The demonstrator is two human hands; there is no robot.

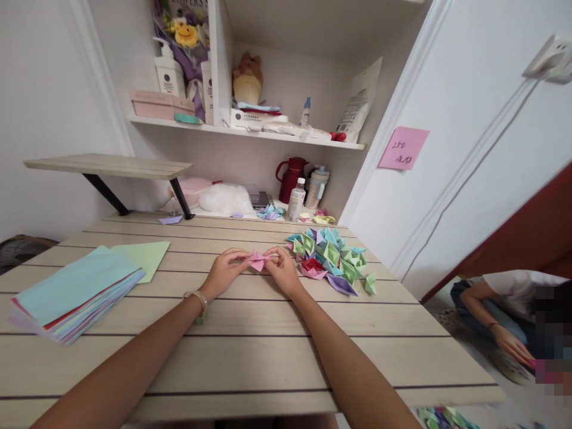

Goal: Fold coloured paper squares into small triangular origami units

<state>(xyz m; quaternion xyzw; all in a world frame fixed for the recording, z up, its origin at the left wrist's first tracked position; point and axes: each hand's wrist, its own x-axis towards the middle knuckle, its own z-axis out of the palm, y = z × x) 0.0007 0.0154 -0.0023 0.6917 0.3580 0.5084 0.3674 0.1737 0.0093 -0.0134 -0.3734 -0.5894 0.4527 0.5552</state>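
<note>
A small piece of folded pink paper is pinched between my two hands, just above the middle of the table. My left hand grips its left end, with the fingers closed. On the right end, my right hand holds it between thumb and fingertips. The paper has pointed folds, and its ends are partly covered by my fingers. Right beside my right hand lies a heap of folded paper boats in green, blue, purple, red and pink.
A stack of coloured paper sheets lies at the left, with a green sheet behind it. A small raised shelf stands at the back left. Near the back edge are a plastic bottle and a red jug. Another person crouches at the right.
</note>
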